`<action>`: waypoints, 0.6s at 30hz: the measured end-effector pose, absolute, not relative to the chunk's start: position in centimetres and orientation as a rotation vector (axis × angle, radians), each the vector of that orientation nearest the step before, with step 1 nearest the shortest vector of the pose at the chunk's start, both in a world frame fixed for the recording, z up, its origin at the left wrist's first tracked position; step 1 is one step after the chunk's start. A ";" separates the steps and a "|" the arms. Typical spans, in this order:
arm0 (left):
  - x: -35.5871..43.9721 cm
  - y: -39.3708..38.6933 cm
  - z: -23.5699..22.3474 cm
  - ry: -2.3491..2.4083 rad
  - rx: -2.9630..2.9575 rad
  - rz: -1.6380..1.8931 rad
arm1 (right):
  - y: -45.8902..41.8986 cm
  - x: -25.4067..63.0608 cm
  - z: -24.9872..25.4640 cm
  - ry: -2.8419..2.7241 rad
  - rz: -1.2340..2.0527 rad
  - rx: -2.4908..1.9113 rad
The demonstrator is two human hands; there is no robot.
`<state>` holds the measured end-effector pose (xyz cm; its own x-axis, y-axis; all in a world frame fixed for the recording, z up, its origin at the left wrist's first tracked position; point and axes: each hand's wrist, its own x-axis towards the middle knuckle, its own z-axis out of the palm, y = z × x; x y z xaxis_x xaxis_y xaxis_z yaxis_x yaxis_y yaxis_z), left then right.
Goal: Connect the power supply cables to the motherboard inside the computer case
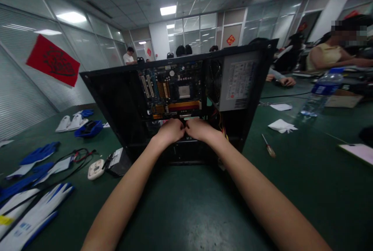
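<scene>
An open black computer case (110, 99) lies on the green table with its motherboard (175, 89) showing, a fan and grey power supply (237, 84) to the right. My left hand (170, 130) and my right hand (198, 128) meet inside the case's lower edge, just under the motherboard. Both are curled with fingertips pressed together around something small that I cannot make out. Coloured wires (222, 121) run beside my right wrist.
Blue and white gloves (35, 212) lie at the left, with a white round device (95, 169) and a black drive (118, 161). A screwdriver (268, 147), tissues (282, 126) and a water bottle (322, 93) sit at the right. Other people sit at the far right.
</scene>
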<state>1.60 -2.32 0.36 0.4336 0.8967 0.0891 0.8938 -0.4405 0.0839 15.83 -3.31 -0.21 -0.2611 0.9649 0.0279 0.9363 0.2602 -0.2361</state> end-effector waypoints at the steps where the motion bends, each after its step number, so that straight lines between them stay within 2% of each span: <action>1: 1.6 -2.4 0.4 1.649 2.641 0.203 | -3.3 15.8 -0.1 -2.352 0.263 -1.869; 10: 1.8 -3.2 0.8 1.635 2.646 0.333 | -2.8 15.7 0.2 -2.554 0.417 -2.210; 15: 1.8 -2.9 0.6 1.597 2.671 0.324 | -3.0 15.6 0.1 -2.507 0.303 -2.059; 18: 1.7 -2.6 0.3 1.605 2.650 0.444 | -2.9 15.3 0.2 -2.302 0.159 -1.914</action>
